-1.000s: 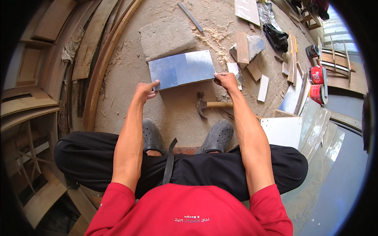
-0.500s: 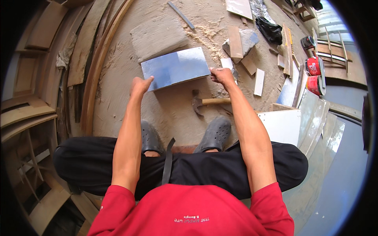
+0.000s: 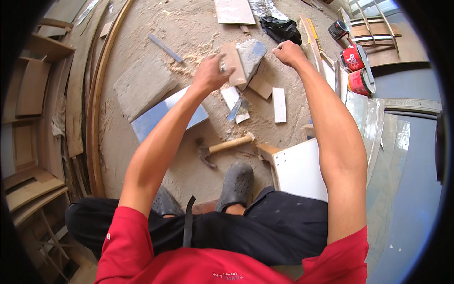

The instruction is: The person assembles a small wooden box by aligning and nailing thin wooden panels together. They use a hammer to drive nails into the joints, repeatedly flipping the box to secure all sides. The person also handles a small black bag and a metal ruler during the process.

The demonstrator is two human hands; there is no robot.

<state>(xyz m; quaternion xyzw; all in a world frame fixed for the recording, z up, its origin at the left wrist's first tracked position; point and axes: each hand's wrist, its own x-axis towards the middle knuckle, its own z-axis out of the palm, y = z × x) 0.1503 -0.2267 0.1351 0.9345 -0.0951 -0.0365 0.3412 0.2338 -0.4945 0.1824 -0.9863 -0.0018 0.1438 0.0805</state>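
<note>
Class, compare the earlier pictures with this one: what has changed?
The left hand and right hand let go of the blue board and moved forward and right, nearing the brown offcut and black bag respectively. The hammer and slab stayed on the floor.

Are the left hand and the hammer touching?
Apart: the head view shows the left hand well beyond the hammer, with floor visible between them.
</note>
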